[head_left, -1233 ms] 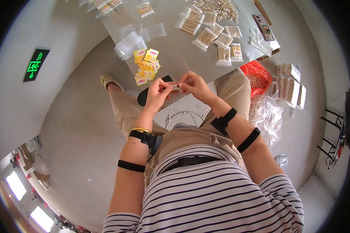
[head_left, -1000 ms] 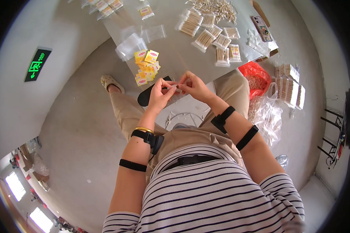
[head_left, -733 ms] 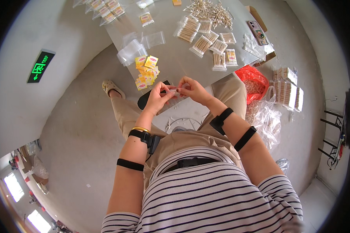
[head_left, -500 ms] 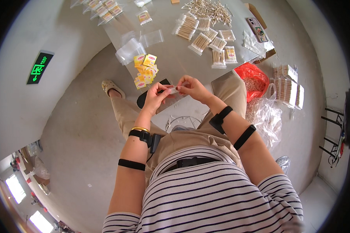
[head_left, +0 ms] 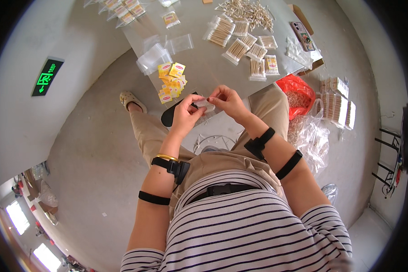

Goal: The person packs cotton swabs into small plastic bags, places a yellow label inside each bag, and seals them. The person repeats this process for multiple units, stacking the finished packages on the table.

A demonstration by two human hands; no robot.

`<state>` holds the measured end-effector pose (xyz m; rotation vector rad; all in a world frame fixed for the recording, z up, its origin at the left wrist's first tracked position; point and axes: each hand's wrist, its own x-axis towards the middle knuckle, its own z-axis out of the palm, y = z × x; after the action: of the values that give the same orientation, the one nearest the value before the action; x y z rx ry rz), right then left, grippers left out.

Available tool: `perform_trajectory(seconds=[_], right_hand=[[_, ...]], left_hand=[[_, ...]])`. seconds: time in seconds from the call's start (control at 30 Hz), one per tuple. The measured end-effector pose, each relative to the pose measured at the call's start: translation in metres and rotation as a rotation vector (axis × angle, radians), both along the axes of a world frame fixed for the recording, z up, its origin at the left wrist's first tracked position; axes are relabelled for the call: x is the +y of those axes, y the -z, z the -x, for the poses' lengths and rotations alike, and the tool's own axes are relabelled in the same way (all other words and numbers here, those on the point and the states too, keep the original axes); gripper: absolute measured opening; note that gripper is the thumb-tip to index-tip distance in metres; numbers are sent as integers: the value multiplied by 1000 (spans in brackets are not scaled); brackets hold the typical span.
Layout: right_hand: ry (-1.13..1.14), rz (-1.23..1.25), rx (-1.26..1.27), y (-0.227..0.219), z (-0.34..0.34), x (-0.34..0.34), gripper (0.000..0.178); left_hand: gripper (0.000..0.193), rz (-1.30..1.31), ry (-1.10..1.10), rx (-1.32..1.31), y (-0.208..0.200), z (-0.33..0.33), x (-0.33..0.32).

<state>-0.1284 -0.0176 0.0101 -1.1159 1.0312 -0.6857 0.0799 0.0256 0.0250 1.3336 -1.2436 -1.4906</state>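
Observation:
Between both hands, just off the table's near edge, is a small clear plastic bag (head_left: 206,105). My left hand (head_left: 185,114) is closed on its left side, thumb and fingers pinching it. My right hand (head_left: 230,103) pinches the bag's upper right edge with thumb and forefinger. Whether anything lies inside the bag I cannot tell. Nearest to my left hand is a pile of small yellow and white cards (head_left: 172,82). Beyond it lie flat clear bags (head_left: 154,59). Several bags packed with cotton swabs (head_left: 237,50) lie on the table farther right.
Loose cotton swabs (head_left: 247,13) are heaped at the table's (head_left: 199,68) far side. A phone (head_left: 302,36) lies at the right edge. Below it hangs a red plastic bag (head_left: 296,93), beside stacked swab packs (head_left: 336,106) and a clear sack (head_left: 310,143). Filled packs (head_left: 124,10) stand far left.
Both hands still hold the bag. My right hand has shifted slightly up and right, and more of the bag now shows between the hands. The view has shifted slightly.

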Motion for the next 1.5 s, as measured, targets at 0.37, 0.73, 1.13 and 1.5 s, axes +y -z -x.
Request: perform_trajectory(seconds=[0.37, 0.73, 1.13, 1.5], right_hand=[[105, 182, -116, -89, 3, 12, 23], [47, 136, -257, -133, 7, 25, 18], [80, 178, -123, -74, 4, 24, 13], [97, 33, -112, -28, -7, 6, 10]], left_hand=[[14, 172, -129, 97, -96, 10, 13], [15, 138, -155, 318, -126, 6, 25], [14, 60, -178, 184, -66, 10, 28], [16, 10, -192, 133, -17, 5, 7]])
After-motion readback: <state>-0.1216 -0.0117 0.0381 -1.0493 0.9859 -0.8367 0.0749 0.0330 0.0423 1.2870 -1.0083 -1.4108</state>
